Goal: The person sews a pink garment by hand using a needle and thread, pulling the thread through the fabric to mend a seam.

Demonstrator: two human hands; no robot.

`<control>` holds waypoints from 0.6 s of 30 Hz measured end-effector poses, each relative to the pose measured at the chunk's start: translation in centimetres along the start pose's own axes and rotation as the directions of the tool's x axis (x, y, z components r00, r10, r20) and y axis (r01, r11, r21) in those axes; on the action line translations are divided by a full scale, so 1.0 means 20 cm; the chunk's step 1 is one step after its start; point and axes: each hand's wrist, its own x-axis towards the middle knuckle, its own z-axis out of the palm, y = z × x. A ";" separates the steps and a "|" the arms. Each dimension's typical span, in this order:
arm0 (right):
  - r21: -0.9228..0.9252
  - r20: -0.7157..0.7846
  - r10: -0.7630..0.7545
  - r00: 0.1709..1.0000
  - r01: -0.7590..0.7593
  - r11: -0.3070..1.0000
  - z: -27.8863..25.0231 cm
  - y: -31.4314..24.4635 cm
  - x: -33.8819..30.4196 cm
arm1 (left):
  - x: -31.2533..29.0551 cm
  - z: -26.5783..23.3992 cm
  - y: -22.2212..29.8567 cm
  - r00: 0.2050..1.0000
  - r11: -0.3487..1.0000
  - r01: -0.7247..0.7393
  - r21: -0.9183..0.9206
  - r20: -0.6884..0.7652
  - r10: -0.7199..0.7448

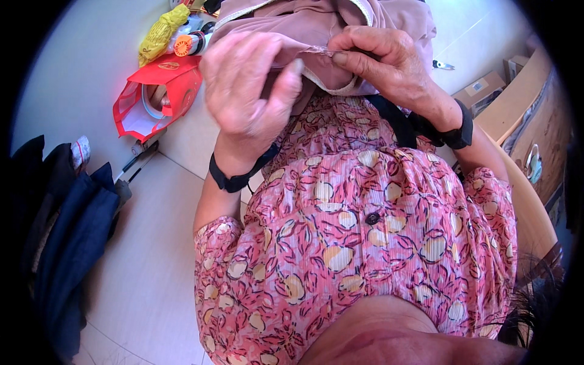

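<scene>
A dusty-pink cloth [389,12] with pale edging lies across my lap. Its gathered edge is pinched between the thumb and fingers of my right hand [389,64], where a thin thread-like strand shows at the fabric. Whether a small needle is in the pinch cannot be made out. My left hand [246,85] hovers by the left part of the cloth, a little blurred, its thumb held away from its fingers and nothing visible in it. Both wrists wear black bands.
To the left on the floor stand a red paper bag [173,76] with a round item inside, a yellow plastic bundle [161,33] and an orange-capped container [184,45]. Dark garments [79,225] hang at far left. Small scissors [443,65] lie at right, near cardboard boxes [480,88] and wooden furniture [517,112].
</scene>
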 end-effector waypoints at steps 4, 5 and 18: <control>0.014 -0.004 -0.099 0.995 0.099 0.995 -0.01 -0.02 0.00 | -0.01 0.09 -0.02 1.000 1.000 -0.026 -0.016 -0.012 0.026; -0.021 -0.013 -0.137 0.991 0.136 0.990 -0.02 -0.03 0.01 | -0.02 0.10 -0.03 0.999 0.999 -0.034 -0.025 0.000 0.034; -0.390 -0.068 -0.652 0.755 0.582 0.714 -0.03 -0.03 0.00 | -0.08 0.06 0.01 0.984 0.979 -0.175 0.104 -0.016 0.177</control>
